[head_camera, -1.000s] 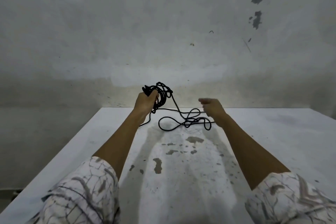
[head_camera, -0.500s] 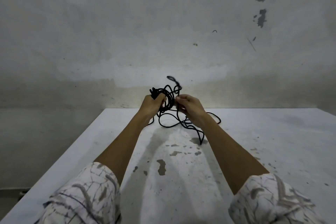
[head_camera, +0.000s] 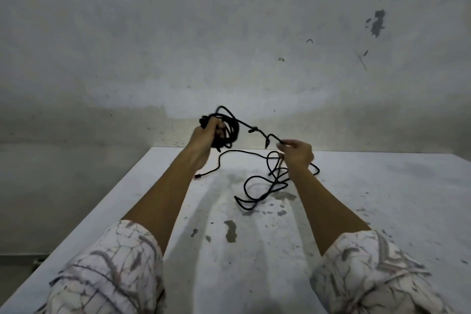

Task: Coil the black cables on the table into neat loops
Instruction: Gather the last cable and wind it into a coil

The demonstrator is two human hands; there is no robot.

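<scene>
The left hand (head_camera: 204, 135) grips a bundle of coiled loops (head_camera: 226, 132) of the black cable (head_camera: 254, 194), held raised over the far edge of the white table (head_camera: 382, 211). The right hand (head_camera: 298, 153) pinches a strand running from that bundle, fingers curled. The remaining cable lies in loose tangles on the table between the 2 forearms.

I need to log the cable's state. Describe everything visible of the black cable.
The black cable is thin, round and flexible, with a matte look. The left hand grips a bundle of its loops held above the white table. A strand runs from there to the right hand, which pinches it. The rest lies in loose tangled curves on the table, one end near the left forearm.
</scene>
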